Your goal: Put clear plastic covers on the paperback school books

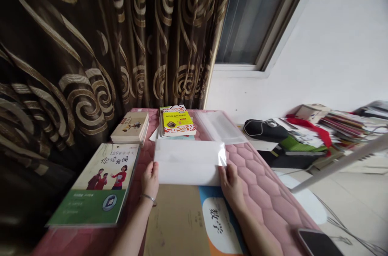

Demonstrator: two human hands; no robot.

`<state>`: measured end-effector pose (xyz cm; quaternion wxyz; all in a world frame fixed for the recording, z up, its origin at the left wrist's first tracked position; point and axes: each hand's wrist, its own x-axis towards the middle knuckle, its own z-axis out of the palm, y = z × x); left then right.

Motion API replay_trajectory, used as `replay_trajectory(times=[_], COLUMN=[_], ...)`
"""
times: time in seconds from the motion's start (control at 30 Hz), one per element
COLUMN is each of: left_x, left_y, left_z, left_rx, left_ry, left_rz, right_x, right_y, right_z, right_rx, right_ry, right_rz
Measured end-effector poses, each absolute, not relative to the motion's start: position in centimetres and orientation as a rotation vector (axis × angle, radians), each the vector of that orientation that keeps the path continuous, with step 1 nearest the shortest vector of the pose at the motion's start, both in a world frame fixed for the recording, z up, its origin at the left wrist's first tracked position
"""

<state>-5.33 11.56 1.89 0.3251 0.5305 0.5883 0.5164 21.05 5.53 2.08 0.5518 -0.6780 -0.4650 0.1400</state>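
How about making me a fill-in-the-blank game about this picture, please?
1. The bracelet is on the person's ____ wrist.
2. The left hand and right hand hold the shiny pale sheet, so ____ hands are on it.
3. The padded table covering is ____ in colour.
4. The partly green book shows ____ people on its front.

Missing words: left; two; pink; three.

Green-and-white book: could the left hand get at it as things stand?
Probably, if the left hand first lets go of the white sheet; the green-and-white book lies nearby, nothing visible on top.
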Motion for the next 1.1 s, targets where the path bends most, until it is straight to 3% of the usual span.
replay_trajectory(times=[0.3,0.8,1.1], left_x=[-6.1,-6.1,-5.9], left_y=[11.8,13.9,14.1], left_z=[1.2,-1.1,-1.3], left_rx=[1.452,1.425,1.654], left_ry=[1.280,1.374,1.488], left_rz=[1.254,1.221,1.227], right_x=[21.3,22.8,23.5], right_y=[7.2,12.2,11.8], right_z=[1.5,-2.4,-2.0], right_rx=[-1.541,-1.814,-1.956], right_ry=[-1.110,-1.157,-1.285], right_rz=[0.342,0.278,0.314])
